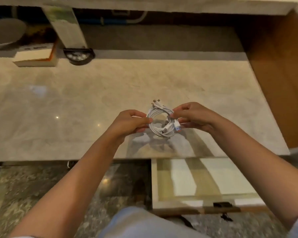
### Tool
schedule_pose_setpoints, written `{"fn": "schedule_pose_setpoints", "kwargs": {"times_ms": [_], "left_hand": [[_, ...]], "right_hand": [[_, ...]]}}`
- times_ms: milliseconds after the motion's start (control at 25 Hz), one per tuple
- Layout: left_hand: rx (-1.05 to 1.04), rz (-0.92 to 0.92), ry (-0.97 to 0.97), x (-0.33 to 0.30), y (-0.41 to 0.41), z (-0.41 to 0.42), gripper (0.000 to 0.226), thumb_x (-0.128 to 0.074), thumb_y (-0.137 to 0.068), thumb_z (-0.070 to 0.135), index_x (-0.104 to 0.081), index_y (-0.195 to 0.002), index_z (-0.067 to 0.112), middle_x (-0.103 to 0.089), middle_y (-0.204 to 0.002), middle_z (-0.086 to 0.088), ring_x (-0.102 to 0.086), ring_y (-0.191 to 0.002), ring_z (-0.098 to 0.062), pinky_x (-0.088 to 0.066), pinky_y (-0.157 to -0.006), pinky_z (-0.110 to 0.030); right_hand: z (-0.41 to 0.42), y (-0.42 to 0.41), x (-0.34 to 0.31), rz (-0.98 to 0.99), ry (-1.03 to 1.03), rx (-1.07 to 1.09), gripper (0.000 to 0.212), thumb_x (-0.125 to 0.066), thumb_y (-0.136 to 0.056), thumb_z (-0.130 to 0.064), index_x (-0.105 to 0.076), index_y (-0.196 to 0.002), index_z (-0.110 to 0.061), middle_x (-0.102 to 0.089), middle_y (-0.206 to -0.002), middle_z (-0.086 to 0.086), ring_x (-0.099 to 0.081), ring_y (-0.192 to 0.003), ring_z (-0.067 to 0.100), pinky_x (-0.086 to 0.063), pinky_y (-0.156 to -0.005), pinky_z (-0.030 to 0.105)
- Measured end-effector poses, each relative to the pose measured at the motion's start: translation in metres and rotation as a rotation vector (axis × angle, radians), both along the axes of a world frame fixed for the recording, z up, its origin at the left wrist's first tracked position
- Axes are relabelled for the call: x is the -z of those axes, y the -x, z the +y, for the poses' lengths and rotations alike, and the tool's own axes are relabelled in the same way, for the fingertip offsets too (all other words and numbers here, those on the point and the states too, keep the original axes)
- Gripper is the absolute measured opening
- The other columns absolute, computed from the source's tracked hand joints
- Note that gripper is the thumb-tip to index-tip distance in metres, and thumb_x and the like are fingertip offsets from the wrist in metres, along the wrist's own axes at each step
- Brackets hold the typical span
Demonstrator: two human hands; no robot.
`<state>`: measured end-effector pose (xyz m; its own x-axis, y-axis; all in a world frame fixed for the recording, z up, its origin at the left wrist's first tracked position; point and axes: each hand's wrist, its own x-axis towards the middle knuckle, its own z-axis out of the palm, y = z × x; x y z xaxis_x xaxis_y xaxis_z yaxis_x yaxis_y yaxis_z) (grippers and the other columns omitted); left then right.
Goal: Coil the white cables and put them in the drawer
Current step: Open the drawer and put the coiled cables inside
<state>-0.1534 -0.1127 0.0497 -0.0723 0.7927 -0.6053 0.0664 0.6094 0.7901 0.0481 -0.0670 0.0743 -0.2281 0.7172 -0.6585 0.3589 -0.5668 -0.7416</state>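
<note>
- White cables wound into one round coil, held up in the air over the near part of the counter, not lying on it.
- Several plug ends stick out of the coil at the far top; one plug with a blue tip pokes out at the right side, near my right fingers.
- My left hand pinches the coil's left edge, thumb on top and fingers below, closed tight on the strands.
- My right hand pinches the coil's right edge the same way, fingertips closed narrow on the loops, other fingers curled under.
- Both hands touch the coil; the coil's middle is open and the counter shows through it.
- Shadow of hands and coil falls on the counter just beneath.
- Drawer is pulled open below the counter's near edge, to the right of my arms; pale lining inside, no cable visible in it.
- Dark handle on the drawer's front edge.
- Far left on the counter: a book lying flat, a small round dark object just beside it, what it is I cannot tell.
- Wooden panel at the counter's right side.
- Speckled floor below.
</note>
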Motion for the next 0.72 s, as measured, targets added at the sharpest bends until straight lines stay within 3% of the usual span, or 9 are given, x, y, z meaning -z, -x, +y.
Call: {"fn": "schedule_pose_setpoints", "kwargs": {"times_ms": [80, 200, 360, 560, 720], "left_hand": [[0.061, 0.059, 0.003, 0.002, -0.032, -0.027, 0.019, -0.079, -0.071, 0.015, -0.067, -0.083, 0.008, -0.068, -0.071, -0.005, -0.066, -0.061, -0.010, -0.056, -0.060, -0.018], [0.094, 0.098, -0.003, 0.015, -0.074, -0.074, 0.014, -0.078, -0.071, 0.015, -0.068, -0.079, 0.009, -0.069, -0.073, -0.006, -0.066, -0.071, -0.017, -0.057, -0.070, -0.027], [0.099, 0.133, 0.093, 0.043, -0.112, -0.136, 0.013, -0.078, -0.072, 0.017, -0.069, -0.080, 0.014, -0.072, -0.077, -0.002, -0.069, -0.069, -0.007, -0.056, -0.067, -0.021], [0.091, 0.166, 0.209, 0.085, -0.132, -0.142, 0.009, -0.073, -0.077, 0.012, -0.070, -0.085, 0.012, -0.069, -0.083, -0.004, -0.065, -0.076, -0.011, -0.056, -0.067, -0.020], [0.108, 0.152, 0.248, 0.124, -0.137, -0.119, 0.019, -0.069, -0.080, 0.008, -0.070, -0.099, 0.005, -0.069, -0.081, -0.006, -0.065, -0.067, -0.012, -0.057, -0.061, -0.020]], "right_hand": [[-0.029, -0.035, 0.002, -0.039, 0.020, -0.024, 0.008, -0.070, -0.079, -0.008, -0.063, -0.078, -0.012, -0.066, -0.053, -0.004, -0.061, -0.048, 0.005, -0.053, -0.053, 0.019], [-0.075, -0.082, 0.021, -0.072, 0.016, -0.017, 0.008, -0.074, -0.076, -0.011, -0.066, -0.077, -0.013, -0.064, -0.068, 0.005, -0.058, -0.061, 0.012, -0.049, -0.061, 0.022], [-0.134, -0.120, 0.061, -0.031, 0.087, -0.027, 0.018, -0.076, -0.074, -0.011, -0.067, -0.090, -0.008, -0.069, -0.085, 0.012, -0.065, -0.078, 0.021, -0.055, -0.080, 0.036], [-0.152, -0.132, 0.120, 0.090, 0.192, 0.047, 0.017, -0.072, -0.078, -0.006, -0.068, -0.094, -0.007, -0.070, -0.093, 0.013, -0.067, -0.082, 0.020, -0.057, -0.070, 0.024], [-0.142, -0.128, 0.167, 0.111, 0.254, 0.144, 0.033, -0.069, -0.080, -0.004, -0.062, -0.111, 0.003, -0.069, -0.100, 0.016, -0.067, -0.084, 0.020, -0.058, -0.074, 0.026]]}}
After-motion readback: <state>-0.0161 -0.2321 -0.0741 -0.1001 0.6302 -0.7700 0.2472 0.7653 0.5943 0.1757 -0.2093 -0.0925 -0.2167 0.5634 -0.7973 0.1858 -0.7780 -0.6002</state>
